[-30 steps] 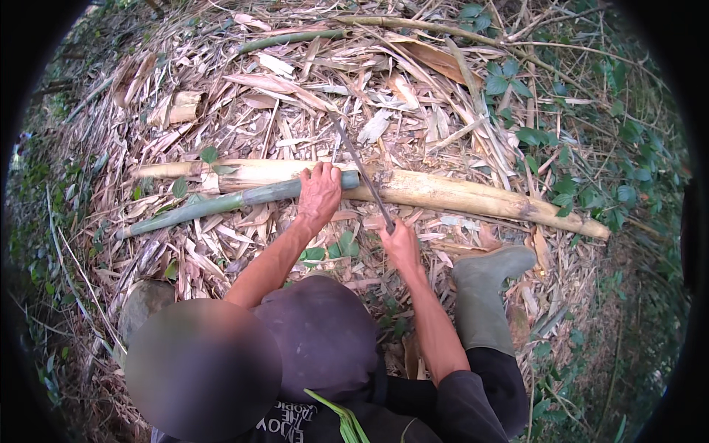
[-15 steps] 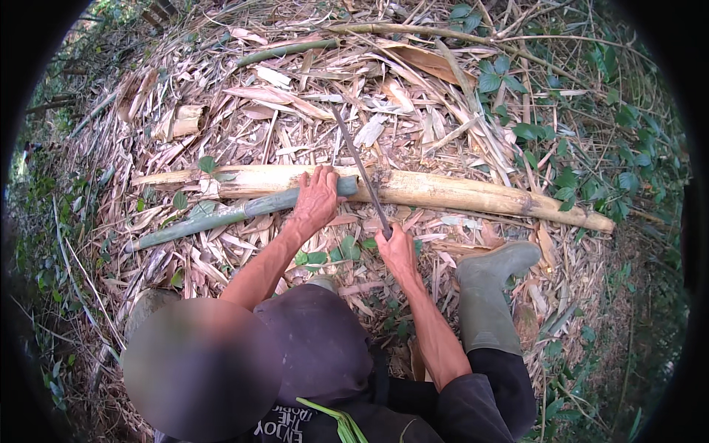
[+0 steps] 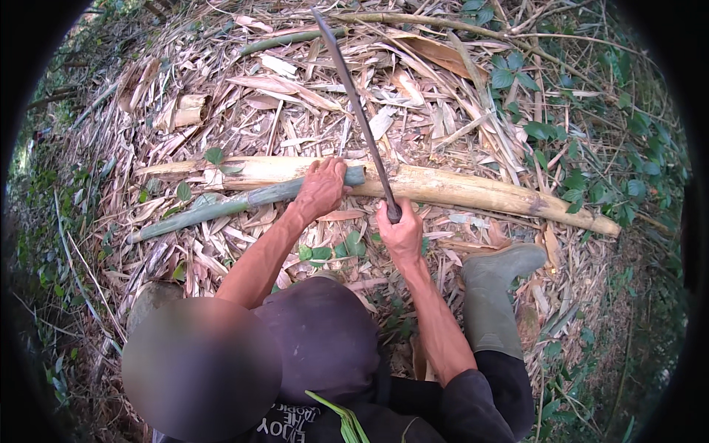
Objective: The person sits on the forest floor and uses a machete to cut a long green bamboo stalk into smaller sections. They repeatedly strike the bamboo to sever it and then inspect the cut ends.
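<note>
Here: ground litter of dry husks and leaves [image 3: 244,88] all round. Pale stripped bamboo pole [image 3: 473,193] lies across, beyond both hands. Green bamboo stem [image 3: 221,209] lies beside it, left hand [image 3: 323,188] clamped round its right end. Right hand [image 3: 401,235] fisted round handle of long blade [image 3: 354,103], raised above pole. Rubber boot [image 3: 491,295] near right.

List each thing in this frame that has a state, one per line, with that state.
Left hand: grip closed on the thin green bamboo stem.
Right hand: grip closed on the long dark machete.
Long dark machete: raised, blade angled up and away.
Thin green bamboo stem: lying on the litter, pinned.
Thick pale yellow bamboo pole: lying flat, stripped.
Green rubber boot: worn, planted on the litter.
</note>
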Demonstrator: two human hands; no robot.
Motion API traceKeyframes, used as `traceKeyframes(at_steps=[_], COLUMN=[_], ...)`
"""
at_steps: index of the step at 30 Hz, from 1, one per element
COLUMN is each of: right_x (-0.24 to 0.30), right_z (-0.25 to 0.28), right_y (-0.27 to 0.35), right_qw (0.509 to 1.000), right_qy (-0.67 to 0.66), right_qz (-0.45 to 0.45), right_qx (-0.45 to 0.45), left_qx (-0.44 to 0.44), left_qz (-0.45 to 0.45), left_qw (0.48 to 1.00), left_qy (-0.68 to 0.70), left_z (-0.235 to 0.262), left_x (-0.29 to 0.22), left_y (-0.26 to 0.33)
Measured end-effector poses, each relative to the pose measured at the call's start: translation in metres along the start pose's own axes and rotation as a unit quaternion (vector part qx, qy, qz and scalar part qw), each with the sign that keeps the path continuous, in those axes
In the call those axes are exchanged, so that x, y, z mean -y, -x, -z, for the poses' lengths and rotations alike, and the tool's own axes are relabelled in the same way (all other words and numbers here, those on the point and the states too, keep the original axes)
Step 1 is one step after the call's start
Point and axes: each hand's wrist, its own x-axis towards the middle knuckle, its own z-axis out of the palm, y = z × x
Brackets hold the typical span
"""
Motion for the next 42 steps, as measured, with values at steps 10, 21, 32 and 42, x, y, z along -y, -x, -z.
traceKeyframes(at_steps=[10, 21, 32, 42], right_x=[-0.007, -0.051, -0.054, -0.022], right_z=[0.011, -0.008, -0.008, -0.001], right_y=[0.004, 0.019, 0.015, 0.016], right_qw=[0.995, 0.99, 0.974, 0.992], right_qy=[0.016, 0.087, 0.065, 0.021], right_qz=[-0.076, -0.077, -0.156, -0.109], right_qx=[0.067, 0.086, 0.151, 0.058], left_qx=[-0.055, -0.081, -0.056, -0.048], left_qz=[0.019, 0.01, 0.033, 0.072], left_qw=[0.998, 0.997, 0.997, 0.994], left_qy=[0.036, 0.013, 0.044, 0.069], left_z=[-0.004, -0.009, -0.011, 0.01], left_x=[0.001, -0.004, -0.01, -0.02], left_y=[0.002, 0.008, 0.005, 0.005])
